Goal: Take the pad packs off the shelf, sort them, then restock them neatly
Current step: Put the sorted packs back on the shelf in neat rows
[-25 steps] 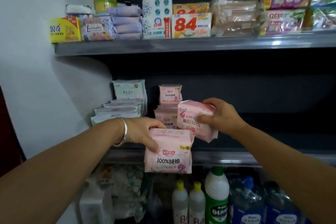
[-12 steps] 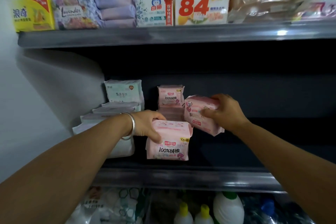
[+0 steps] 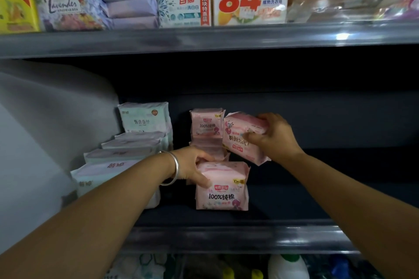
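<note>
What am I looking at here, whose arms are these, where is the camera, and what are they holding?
No machine here: these are a person's two bare arms, filmed by a camera worn on the head, looking forward and down at a shop shelf.

The left hand, with a bangle on its wrist, grips the top of an upright pink pad pack at the shelf's front. The right hand holds a second pink pack, tilted and printed side upside down, above the shelf.

Behind them more pink packs stand stacked. To the left lie pale green packs. The upper shelf carries soap boxes and other packs.
</note>
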The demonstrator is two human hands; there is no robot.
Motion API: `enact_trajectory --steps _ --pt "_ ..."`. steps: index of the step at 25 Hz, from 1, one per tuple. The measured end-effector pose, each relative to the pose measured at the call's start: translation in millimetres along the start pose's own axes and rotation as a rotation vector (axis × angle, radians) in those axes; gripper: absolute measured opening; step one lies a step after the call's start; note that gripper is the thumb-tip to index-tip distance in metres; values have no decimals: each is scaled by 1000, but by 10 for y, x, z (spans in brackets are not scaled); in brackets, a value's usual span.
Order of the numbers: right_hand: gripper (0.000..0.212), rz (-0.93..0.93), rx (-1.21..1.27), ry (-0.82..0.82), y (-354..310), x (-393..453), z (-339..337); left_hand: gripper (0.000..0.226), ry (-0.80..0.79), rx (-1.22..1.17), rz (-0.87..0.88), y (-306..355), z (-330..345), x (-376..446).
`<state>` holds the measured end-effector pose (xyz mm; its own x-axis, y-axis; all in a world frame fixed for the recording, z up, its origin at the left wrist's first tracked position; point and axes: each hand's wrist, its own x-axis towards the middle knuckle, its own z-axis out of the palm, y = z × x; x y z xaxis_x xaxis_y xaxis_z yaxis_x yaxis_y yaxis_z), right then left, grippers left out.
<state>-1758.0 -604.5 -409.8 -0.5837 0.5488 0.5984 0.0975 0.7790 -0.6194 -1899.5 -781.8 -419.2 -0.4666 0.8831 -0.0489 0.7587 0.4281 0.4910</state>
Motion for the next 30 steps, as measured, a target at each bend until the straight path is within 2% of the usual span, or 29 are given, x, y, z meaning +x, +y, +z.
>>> enact_trajectory --steps 3,5,9,11,15,18,20,23,26,28,30 --pt "59 -2 94 0 -61 50 26 79 1 48 2 31 -36 33" --pt "59 30 203 3 -104 87 52 75 39 -3 1 81 -56 47" --pt "54 183 582 6 -206 136 149 45 196 -220 82 248 -72 86" --pt "53 247 736 5 -231 157 228 40 262 -327 103 277 -76 131" --pt "55 325 918 -81 -228 168 351 93 325 -585 97 228 -61 213" --pt "49 309 928 -228 -212 128 406 86 339 -852 126 220 -94 219" --pt "50 312 940 -314 -189 119 424 85 370 -927 157 197 -160 198" --pt "63 266 892 -316 -134 169 401 82 468 -776 163 156 -267 172" --pt "91 214 829 -279 -82 282 372 79 538 -596 175 136 -393 175" --pt "94 173 764 -332 -61 366 357 78 497 -543 176 121 -470 192" --pt "88 144 685 -422 -45 447 364 78 440 -483 181 120 -514 217"
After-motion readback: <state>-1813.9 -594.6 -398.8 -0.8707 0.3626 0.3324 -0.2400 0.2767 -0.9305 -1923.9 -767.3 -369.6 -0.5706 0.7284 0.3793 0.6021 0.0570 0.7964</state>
